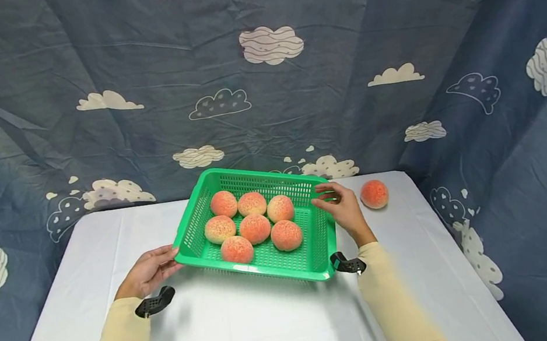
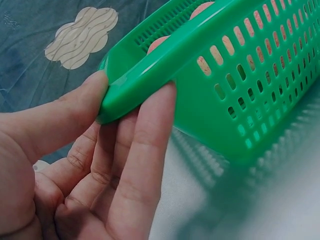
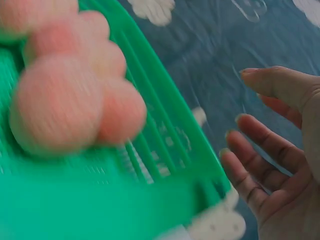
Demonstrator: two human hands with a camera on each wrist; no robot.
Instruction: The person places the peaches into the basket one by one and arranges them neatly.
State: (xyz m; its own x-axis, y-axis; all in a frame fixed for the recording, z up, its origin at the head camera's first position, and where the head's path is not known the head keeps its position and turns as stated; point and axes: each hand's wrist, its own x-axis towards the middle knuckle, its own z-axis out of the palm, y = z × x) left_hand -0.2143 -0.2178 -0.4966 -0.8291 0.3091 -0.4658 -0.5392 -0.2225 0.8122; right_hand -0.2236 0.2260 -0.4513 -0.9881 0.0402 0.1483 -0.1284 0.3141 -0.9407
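A green slotted plastic basket [image 1: 280, 270] holds several pink-and-yellow peaches [image 1: 255, 229]. My left hand [image 1: 148, 272] grips its left front corner, with the thumb on top of the rim [image 2: 150, 80] and fingers underneath. The basket sits at an angle, and its shadow falls on the cloth below. At the right end, my right hand [image 1: 341, 212] is beside the rim with nothing in its grasp. Seen from the right wrist, its fingers [image 3: 245, 175] are spread and loosely bent, near the basket's corner. One more peach [image 1: 374, 194] lies on the table, right of that hand.
A white cloth covers the table [image 1: 256, 338]. Close behind its back edge hangs a dark blue curtain [image 1: 165, 122] with cloud prints, which also runs along the right side. Black wrist straps [image 1: 155, 303] are on both forearms.
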